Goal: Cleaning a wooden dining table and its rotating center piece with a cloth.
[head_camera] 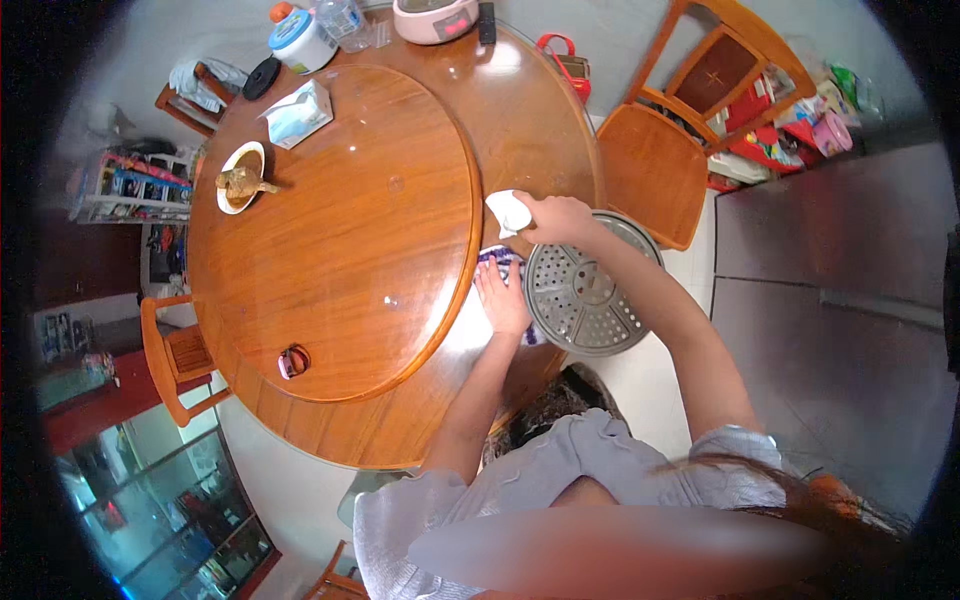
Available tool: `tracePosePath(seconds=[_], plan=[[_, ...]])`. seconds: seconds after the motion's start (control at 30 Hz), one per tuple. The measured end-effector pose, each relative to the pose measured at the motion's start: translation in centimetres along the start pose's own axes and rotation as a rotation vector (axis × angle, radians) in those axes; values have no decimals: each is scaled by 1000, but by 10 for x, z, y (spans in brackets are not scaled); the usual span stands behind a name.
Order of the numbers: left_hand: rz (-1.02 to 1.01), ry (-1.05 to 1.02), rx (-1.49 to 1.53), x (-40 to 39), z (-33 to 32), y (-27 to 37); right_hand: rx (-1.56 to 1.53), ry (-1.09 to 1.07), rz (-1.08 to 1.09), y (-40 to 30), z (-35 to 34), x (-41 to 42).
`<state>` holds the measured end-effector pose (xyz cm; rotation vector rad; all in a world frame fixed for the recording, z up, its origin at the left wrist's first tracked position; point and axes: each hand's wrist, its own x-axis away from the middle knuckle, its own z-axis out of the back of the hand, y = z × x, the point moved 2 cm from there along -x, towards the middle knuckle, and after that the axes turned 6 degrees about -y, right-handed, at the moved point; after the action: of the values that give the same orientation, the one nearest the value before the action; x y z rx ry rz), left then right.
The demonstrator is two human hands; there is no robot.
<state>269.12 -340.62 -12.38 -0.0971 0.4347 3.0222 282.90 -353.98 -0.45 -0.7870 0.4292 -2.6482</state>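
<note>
My right hand (561, 219) grips a white piece of what looks like folded tissue (508, 213) at the right side of the round wooden table (525, 105). Flat on a purple-and-white striped cloth (498, 256) rests my left hand (504, 301), its fingers slightly spread; the hand hides much of the cloth. Right beside both hands is a round perforated metal steamer tray (592, 289), which reaches out past the table's edge. My right forearm passes above the tray and covers part of it.
A wooden turntable (352, 225) carries a tissue box (298, 114), an oval dish (250, 159) with food and a small watch-like item (293, 361). Behind stand a white tub (304, 43), a plastic bottle (345, 24) and a pink appliance (435, 21). A wooden chair (660, 169) stands at right.
</note>
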Motion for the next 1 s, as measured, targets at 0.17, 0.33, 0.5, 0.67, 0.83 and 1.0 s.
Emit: tracePosePath(seconds=[0.17, 0.33, 0.5, 0.67, 0.83, 1.0], plan=[[31, -88, 170, -11, 22, 11, 228, -77, 176, 0, -12, -52], [140, -104, 166, -20, 15, 15, 129, -175, 226, 17, 0, -55], [234, -59, 198, -62, 12, 36, -220, -211, 285, 86, 39, -48], [327, 77, 161, -136, 0, 55, -531, -230, 287, 172, 77, -50], [441, 183, 138, -202, -3, 64, -723, -248, 213, 233, 122, -55], [482, 173, 109, -255, 0, 67, -808, -305, 170, 286, 142, -73]])
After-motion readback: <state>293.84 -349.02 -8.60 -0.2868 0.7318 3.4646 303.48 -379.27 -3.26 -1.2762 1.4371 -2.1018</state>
